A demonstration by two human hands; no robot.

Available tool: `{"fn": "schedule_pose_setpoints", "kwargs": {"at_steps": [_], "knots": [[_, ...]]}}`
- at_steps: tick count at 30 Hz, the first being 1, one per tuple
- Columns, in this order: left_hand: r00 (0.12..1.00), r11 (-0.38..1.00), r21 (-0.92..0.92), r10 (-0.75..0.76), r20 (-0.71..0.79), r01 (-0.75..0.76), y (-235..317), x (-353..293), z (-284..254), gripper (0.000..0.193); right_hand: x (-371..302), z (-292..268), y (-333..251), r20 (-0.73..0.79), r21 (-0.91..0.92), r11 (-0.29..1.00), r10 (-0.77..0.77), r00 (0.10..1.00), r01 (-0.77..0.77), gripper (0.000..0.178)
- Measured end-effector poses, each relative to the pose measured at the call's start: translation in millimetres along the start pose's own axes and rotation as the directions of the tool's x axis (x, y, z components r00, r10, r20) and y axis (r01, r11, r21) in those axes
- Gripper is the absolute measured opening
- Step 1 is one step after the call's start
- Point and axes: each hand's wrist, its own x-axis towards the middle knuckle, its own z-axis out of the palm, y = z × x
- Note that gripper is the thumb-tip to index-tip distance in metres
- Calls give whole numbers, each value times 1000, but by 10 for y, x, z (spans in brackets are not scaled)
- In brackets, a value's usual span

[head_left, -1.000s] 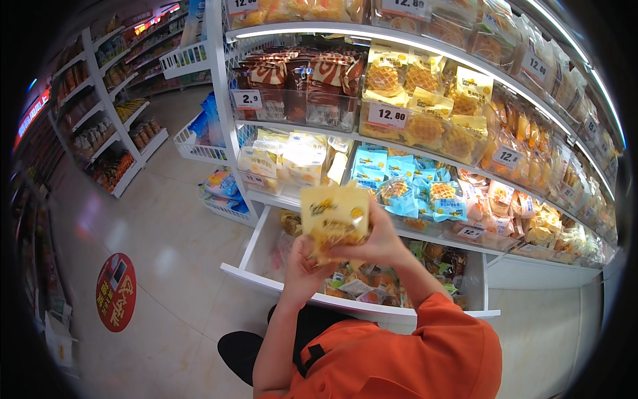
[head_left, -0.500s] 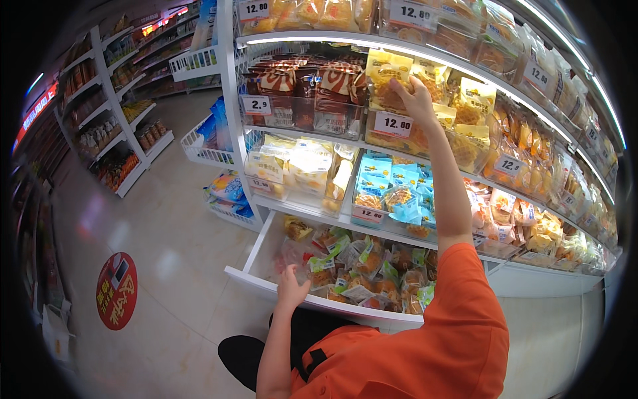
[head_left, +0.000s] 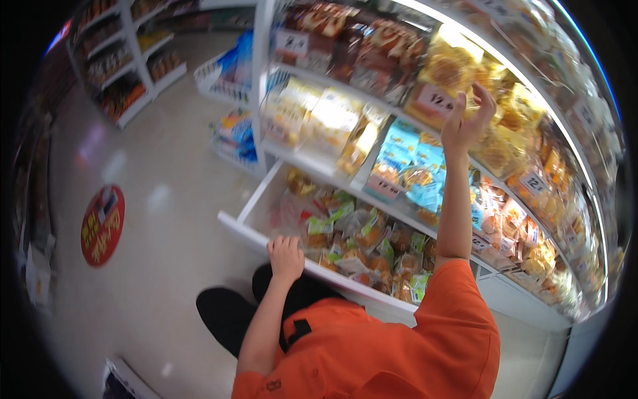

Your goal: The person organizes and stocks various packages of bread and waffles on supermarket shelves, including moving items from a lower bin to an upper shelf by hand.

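Observation:
My right hand (head_left: 469, 123) is raised in front of the yellow bread packets (head_left: 452, 61) on the lit shelf. Its thumb and fingers are apart with nothing between them. Lower down, my left hand (head_left: 286, 258) has its fingers bent over the front edge of a pulled-out white drawer (head_left: 335, 279). Inside that drawer lie several clear-wrapped buns (head_left: 365, 229) with green and white labels, heaped toward the right. Some clear and red plastic wrapping (head_left: 284, 211) sits in its left part, near my left fingers.
Blue packets (head_left: 402, 149), white-and-yellow packets (head_left: 332, 113) and brown packets (head_left: 379, 50) fill neighbouring shelf bins. White wire baskets (head_left: 216, 76) hang at the shelf's left end. A round red sticker (head_left: 103, 226) marks the floor. Another shelf unit (head_left: 129, 56) stands farther left.
My right hand has come off the yellow packet and drawn back, opening. My left hand has moved from over the drawer's inside onto its front edge. The view has tilted and shifted.

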Motion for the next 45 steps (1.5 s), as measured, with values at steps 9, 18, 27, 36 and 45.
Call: {"fn": "schedule_pose_setpoints", "kwargs": {"at_steps": [9,18,27,36,45], "knots": [[998,997,-68,-43,47,47,86,75,18,23,-3118,449,-1237,993,24,632,77,94,-774,26],[987,991,-67,-103,120,112,85,104,-23,26,-4655,1761,-669,743,-577,488,646,-174,-655,30],[982,988,-83,-114,152,128,78,75,-6,32,-4625,1590,-904,892,-400,740,450,-45,-540,20],[851,37,-955,-464,245,295,212,423,-424,81,-2511,215,-1776,839,478,638,-127,530,-604,18],[797,-349,-870,-377,471,349,228,428,-1202,49,-1477,-1,-1867,742,659,384,-195,641,-646,22]]}}
